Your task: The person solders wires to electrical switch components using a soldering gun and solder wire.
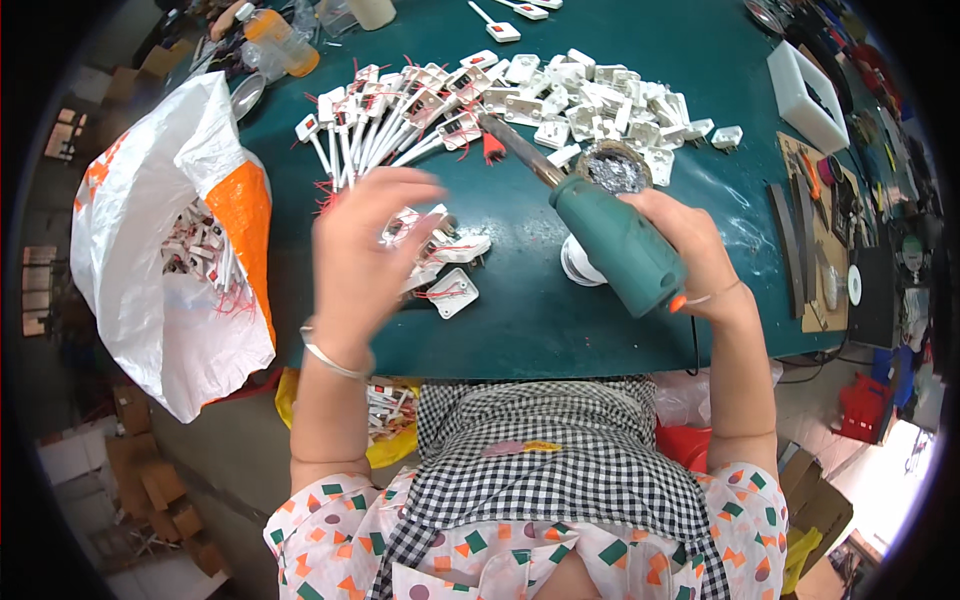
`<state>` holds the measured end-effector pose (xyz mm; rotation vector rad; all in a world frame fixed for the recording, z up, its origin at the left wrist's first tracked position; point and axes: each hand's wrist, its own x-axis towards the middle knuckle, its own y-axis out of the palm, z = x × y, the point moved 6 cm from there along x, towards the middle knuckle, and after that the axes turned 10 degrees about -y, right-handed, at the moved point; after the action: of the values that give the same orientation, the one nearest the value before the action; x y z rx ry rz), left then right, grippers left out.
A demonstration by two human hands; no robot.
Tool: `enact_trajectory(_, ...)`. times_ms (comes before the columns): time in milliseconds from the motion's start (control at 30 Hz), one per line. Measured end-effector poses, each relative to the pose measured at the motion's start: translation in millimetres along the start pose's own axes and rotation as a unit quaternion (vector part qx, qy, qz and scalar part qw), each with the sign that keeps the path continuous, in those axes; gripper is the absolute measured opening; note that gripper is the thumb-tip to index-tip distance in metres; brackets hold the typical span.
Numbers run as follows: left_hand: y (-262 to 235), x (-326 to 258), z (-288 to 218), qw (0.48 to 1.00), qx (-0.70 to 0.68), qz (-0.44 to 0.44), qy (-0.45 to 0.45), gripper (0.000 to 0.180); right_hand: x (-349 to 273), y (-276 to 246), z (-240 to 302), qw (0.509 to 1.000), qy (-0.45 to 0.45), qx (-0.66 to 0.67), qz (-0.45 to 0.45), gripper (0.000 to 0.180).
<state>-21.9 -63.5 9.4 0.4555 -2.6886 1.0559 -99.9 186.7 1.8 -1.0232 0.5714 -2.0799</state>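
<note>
My right hand (690, 240) grips the green handle of a large soldering iron (620, 245). Its thick metal tip points up and left, close to a small red piece (493, 147) and the heap of white parts. My left hand (365, 255), blurred by motion, hovers with thumb and fingers apart and nothing visible between them. Just beside it lie several white plastic housings (452, 292) with red wires. Beyond the iron sits a round pot (615, 168) with dark, silvery material inside. A white spool (580, 262) is partly hidden behind the handle.
White handled pieces with red wires (375, 115) and loose white casings (600, 100) are piled across the green table (540, 340). A large white and orange sack (130, 250) stands at left. At right are a white box (808, 97) and a tool board (825, 290).
</note>
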Motion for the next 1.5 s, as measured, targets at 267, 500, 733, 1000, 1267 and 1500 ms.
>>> enact_trajectory(267, 111.2, -2.9, -53.5, 0.974, -0.029, 0.086, 0.209, 0.024, -18.8, 2.9, -22.7, 0.99, 0.096, 0.069, -0.082, 0.053)
enact_trajectory(500, 115.4, -8.5, -51.4, 0.972, -0.013, 0.103, 0.211, 0.022, -51.6, 19.5, -43.7, 0.911, 0.199, 0.279, -0.23, 0.028)
enact_trajectory(733, 120.5, -15.5, -53.6, 0.972, -0.006, 0.106, 0.208, 0.024, -59.1, 25.4, -47.7, 0.882, 0.172, 0.326, -0.294, 0.038)
enact_trajectory(1000, 85.6, 7.1, -47.0, 0.979, 0.008, 0.154, 0.134, 0.028, -66.3, 22.0, -40.2, 0.952, 0.119, 0.111, -0.257, 0.036)
enact_trajectory(1267, 19.6, 103.5, 98.3, 0.981, 0.164, -0.099, -0.044, 0.024, -77.5, 12.3, -14.4, 0.952, 0.093, 0.158, -0.245, 0.047)
enact_trajectory(1500, 32.6, 112.2, 124.9, 0.991, 0.028, -0.112, -0.064, 0.008, -85.2, 19.2, -8.6, 0.944, 0.087, 0.189, -0.257, 0.054)
